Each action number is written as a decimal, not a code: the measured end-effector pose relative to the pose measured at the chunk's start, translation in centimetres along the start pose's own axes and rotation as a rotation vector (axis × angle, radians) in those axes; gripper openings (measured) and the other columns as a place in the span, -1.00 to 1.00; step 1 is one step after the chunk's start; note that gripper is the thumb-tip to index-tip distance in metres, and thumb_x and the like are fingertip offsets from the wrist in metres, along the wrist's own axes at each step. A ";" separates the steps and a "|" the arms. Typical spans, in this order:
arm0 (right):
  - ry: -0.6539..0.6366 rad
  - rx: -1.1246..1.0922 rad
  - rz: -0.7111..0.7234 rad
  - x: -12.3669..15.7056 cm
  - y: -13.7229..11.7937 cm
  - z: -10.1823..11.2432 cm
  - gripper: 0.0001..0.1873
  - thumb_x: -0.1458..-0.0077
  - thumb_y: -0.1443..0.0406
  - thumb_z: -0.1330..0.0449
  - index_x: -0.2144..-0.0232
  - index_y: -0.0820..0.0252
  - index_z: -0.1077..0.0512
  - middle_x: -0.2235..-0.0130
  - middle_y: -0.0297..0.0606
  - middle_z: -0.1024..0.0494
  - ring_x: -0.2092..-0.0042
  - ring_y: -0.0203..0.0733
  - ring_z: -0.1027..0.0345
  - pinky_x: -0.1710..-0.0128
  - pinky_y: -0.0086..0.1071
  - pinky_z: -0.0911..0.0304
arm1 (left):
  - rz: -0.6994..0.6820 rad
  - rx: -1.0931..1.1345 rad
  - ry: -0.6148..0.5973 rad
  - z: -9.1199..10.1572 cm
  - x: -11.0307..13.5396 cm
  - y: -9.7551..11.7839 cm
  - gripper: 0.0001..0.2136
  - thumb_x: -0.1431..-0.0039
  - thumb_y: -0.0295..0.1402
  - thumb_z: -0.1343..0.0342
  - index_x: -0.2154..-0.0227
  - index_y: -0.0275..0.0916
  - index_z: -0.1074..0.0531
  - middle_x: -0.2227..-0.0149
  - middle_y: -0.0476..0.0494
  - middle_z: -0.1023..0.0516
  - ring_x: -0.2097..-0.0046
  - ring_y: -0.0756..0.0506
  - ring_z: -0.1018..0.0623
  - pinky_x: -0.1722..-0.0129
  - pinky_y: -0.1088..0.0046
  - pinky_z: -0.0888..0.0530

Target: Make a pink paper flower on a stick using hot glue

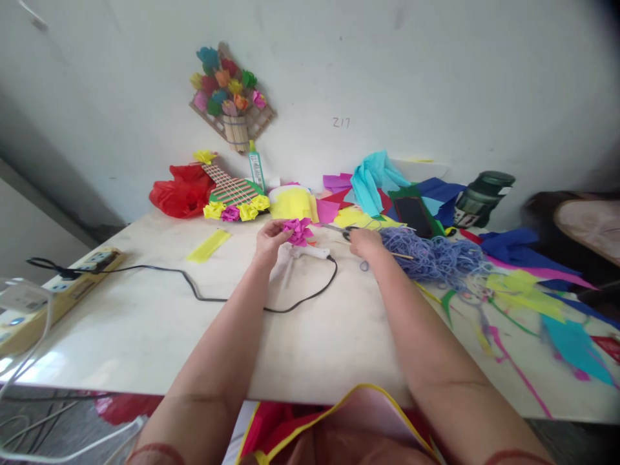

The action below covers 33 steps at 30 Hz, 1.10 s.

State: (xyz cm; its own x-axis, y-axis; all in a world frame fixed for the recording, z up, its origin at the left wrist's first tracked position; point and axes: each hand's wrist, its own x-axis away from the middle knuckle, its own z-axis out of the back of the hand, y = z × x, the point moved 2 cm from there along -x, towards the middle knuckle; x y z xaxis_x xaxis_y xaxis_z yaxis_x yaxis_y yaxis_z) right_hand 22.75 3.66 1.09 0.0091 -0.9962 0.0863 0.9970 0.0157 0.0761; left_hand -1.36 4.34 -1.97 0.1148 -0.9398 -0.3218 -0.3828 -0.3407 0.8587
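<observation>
My left hand (271, 244) pinches a magenta crepe-paper flower (299, 231) above the middle of the table. To its right, the closed fingers of my right hand (364, 242) are at the dark handles of a pair of scissors (345, 234), whose blades point left toward the flower. Just below the flower lies a white glue gun (312, 252) with a black cord. A tangled heap of bluish-purple string (431, 255) is beside my right hand, and a thin wooden stick (403, 256) shows at its edge.
A power strip (82, 284) sits at the left edge, with the black cord crossing the table (329, 349). Along the wall are a flower-trimmed guitar-shaped craft (232, 190), red paper (179, 192), a glue bottle (256, 166), coloured sheets and a dark green bottle (483, 199). Paper scraps lie right.
</observation>
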 end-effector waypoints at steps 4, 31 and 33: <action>0.067 -0.035 0.011 0.0 0.3 0.2 -0.62 -0.15 0.39 -0.05 0.05 0.29 -0.55 0.02 0.13 -0.57 -0.04 0.02 -0.45 0.05 -0.28 -0.24 | 0.005 -0.011 -0.017 0.1 0.0 0.0 -0.64 0.39 -0.37 -0.45 0.40 -0.26 -0.54 0.42 -0.06 -0.62 0.39 -0.04 -0.56 0.34 0.41 -0.49; 0.246 -0.893 0.468 0.7 0.5 3.8 -0.75 0.09 0.18 -0.24 0.58 0.27 -0.52 0.60 -0.36 -0.39 0.51 -0.35 -0.15 0.47 -0.40 0.01 | 0.089 -0.047 -0.246 -0.8 0.9 0.7 -0.65 0.37 -0.34 -0.50 0.41 -0.23 -0.58 0.43 -0.06 -0.63 0.40 0.00 -0.55 0.36 0.48 -0.48; 0.248 -0.869 0.466 0.6 0.5 3.7 -0.75 0.08 0.18 -0.24 0.58 0.27 -0.51 0.59 -0.36 -0.41 0.50 -0.35 -0.17 0.45 -0.40 -0.01 | 0.092 -0.048 -0.245 -0.8 0.9 0.7 -0.65 0.38 -0.34 -0.51 0.41 -0.23 -0.58 0.44 -0.05 -0.62 0.41 0.01 -0.55 0.37 0.49 -0.47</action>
State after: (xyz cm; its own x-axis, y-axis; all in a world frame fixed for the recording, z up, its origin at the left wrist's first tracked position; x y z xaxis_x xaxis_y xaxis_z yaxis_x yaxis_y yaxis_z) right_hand 22.94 3.37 4.87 0.3288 -0.8979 -0.2929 0.6001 0.4380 -0.6693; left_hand -0.82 3.26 -1.38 -0.1459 -0.9348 -0.3237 -0.3369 -0.2607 0.9047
